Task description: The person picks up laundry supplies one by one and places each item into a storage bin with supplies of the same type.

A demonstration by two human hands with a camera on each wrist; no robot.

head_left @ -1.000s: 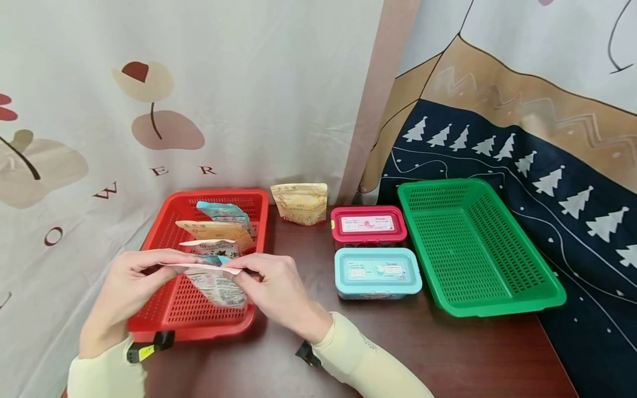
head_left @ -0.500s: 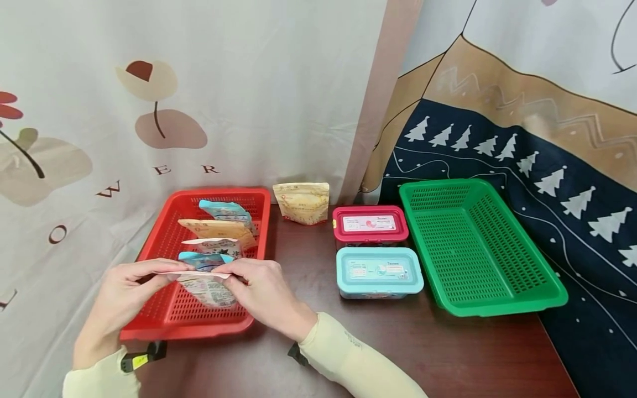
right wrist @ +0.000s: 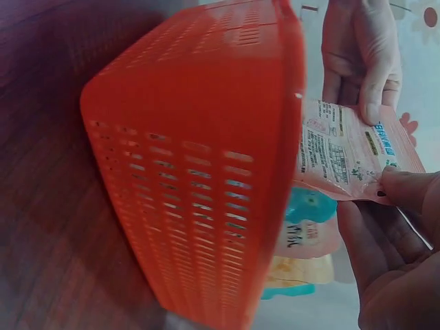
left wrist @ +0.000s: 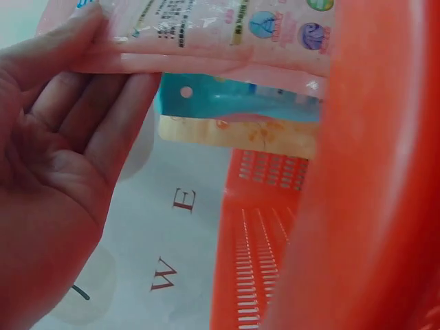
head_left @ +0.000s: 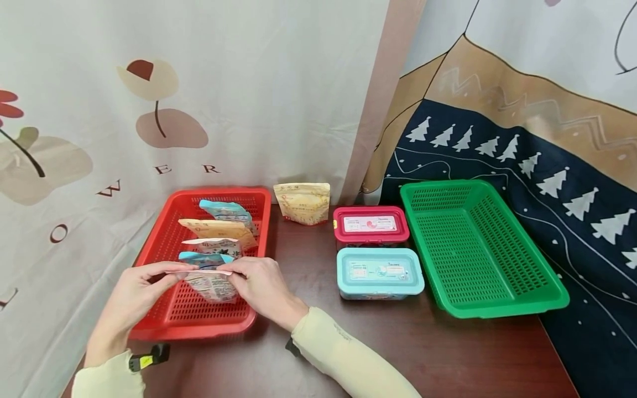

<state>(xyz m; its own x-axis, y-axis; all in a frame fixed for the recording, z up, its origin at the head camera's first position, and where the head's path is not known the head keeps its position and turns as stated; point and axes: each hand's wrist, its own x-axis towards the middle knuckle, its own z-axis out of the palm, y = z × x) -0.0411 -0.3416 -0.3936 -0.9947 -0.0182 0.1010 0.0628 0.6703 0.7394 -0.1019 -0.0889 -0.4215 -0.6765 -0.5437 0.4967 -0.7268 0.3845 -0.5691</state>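
Observation:
A pale pink printed pouch [head_left: 214, 286] stands in the front half of the red basket [head_left: 191, 330]. My left hand [head_left: 144, 287] pinches its top left corner, thumb on the near face, as the left wrist view also shows. Its top right corner is pinched by my right hand [head_left: 261, 287]. Right behind it is a blue pouch [head_left: 204, 258], followed by a white-topped pouch [head_left: 219, 246], a tan pouch [head_left: 219, 229] and another blue pouch [head_left: 226, 211], lined up towards the back. The pink pouch's bottom is down inside the basket.
A yellow pouch [head_left: 302, 203] stands on the table behind the basket's right corner. Right of centre sit a red-lidded box [head_left: 370, 225] and a light blue-lidded box [head_left: 380, 272]. Beside them lies a green basket [head_left: 485, 265]. Curtains hang behind the table.
Both hands have moved slightly left and lowered the pink pouch into the basket, uncovering more of the blue pouch behind it. Between the last two frames they barely move.

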